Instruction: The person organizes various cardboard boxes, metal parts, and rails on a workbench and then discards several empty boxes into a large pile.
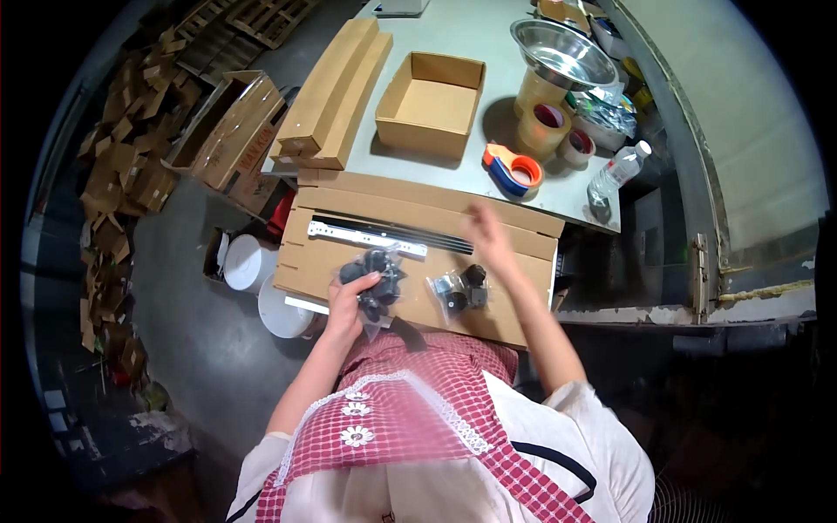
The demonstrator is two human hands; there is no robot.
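Observation:
My left hand (350, 305) is closed on a clear plastic bag of black round parts (377, 266), which look like caster wheels. My right hand (488, 237), smeared by motion, is over the right end of the slide rails, and its fingers do not show clearly. Beneath both hands lies a flattened cardboard box (301, 261) with slotted flaps. On it rest a white metal slide rail (366, 238) and several long black rails (397, 230) behind it. A second clear bag with black and grey parts (460, 291) lies nearer my body, to the right of the held bag.
Beyond the cardboard is a pale table (349, 179) with an open cardboard box (432, 100), long cartons (327, 87), a tape dispenser (514, 170), tape rolls (545, 126), a metal bowl (562, 54) and a plastic bottle (619, 174). White buckets (248, 261) stand on the floor, left.

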